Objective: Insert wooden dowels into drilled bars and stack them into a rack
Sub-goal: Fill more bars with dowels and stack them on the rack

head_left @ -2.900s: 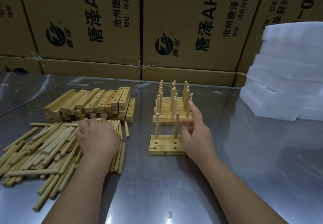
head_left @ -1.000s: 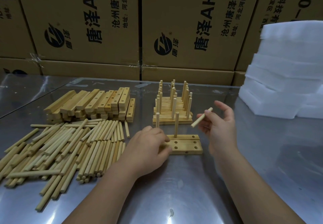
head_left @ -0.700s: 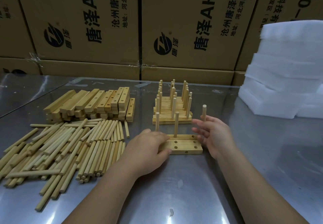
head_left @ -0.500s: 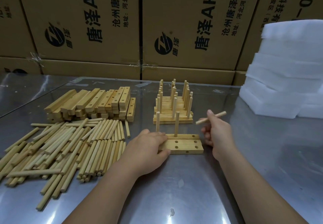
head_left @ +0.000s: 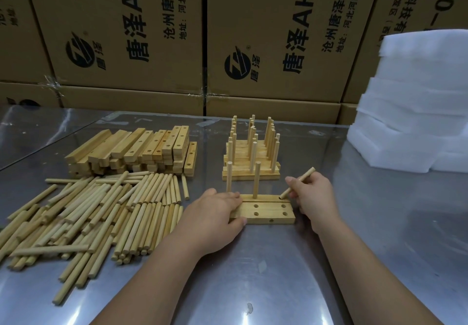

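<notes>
The right hand is pinching 1 tilted dowel, its tip touching the bars; the left hand is gripping their left end.

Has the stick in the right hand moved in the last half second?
Yes. The dowel has tipped downward, its lower tip now at the right-end hole of the drilled bar.

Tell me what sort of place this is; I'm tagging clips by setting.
Likely a small factory or warehouse assembly bench: printed shipping cartons stacked behind, white foam sheets piled at the right, and bulk heaps of dowels and drilled bars.
</notes>
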